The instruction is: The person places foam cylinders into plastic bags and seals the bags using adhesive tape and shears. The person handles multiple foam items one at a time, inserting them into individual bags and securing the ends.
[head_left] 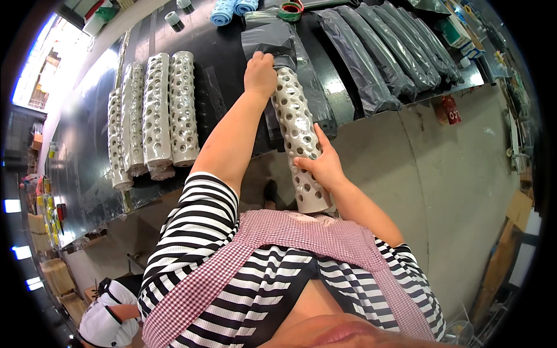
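A beige rolled mat (295, 116) full of round holes, wrapped in shiny clear film, slants from the table's edge toward my body. My right hand (325, 165) grips it near its lower end, thumb on top and fingers along the right side. At the far end, a dark grey plastic bag (267, 39) covers the tip of the roll. My left hand (261, 72) is closed on the bag's edge there; its fingertips are partly hidden. Beneath lies another flat piece of dark grey plastic (313, 87).
Several similar beige rolls (156, 110) lie side by side on the black table (217, 75) to the left. Several filled dark grey bags (371, 64) are lined up at the right. Blue rolls (222, 13) and a tape roll (290, 10) sit at the back. Another person (110, 316) is at lower left.
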`<state>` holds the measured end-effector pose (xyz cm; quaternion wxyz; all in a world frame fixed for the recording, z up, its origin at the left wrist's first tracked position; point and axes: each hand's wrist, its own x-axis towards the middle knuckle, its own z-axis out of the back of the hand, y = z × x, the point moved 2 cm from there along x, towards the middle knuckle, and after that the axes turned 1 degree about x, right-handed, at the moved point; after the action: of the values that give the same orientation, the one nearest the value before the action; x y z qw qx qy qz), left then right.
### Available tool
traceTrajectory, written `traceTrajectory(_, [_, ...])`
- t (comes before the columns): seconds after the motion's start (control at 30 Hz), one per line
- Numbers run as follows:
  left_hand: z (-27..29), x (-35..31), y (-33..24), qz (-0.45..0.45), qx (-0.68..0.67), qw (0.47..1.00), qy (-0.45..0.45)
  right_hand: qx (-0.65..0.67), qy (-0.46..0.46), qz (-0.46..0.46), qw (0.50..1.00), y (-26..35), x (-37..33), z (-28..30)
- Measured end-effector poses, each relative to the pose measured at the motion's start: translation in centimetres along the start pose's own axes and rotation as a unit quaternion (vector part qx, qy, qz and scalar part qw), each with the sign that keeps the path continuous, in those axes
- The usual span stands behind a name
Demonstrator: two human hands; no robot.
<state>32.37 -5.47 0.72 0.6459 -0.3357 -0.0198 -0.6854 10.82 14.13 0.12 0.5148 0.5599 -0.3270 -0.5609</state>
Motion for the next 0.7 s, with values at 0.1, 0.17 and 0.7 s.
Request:
traceTrajectory(0.1, [0.4, -1.1, 2.4, 0.136, -0.046, 0.990, 0.002, 0.063, 0.012, 0.006, 0.998, 0.2, -0.3, -0.9])
traceTrajectory(0.17, [-0.1, -1.9, 5.3, 0.125, -0.029, 0.991, -0.048, 0.127, 0.030, -0.018, 0.991, 0.8, -0.5, -1.3])
traceTrajectory(0.7, [-1.9, -4.0, 10.7, 0.236, -0.290, 0.927, -0.005, -0.115, 0.008, 0.072, 0.991, 3.0, 7.1, -3.4])
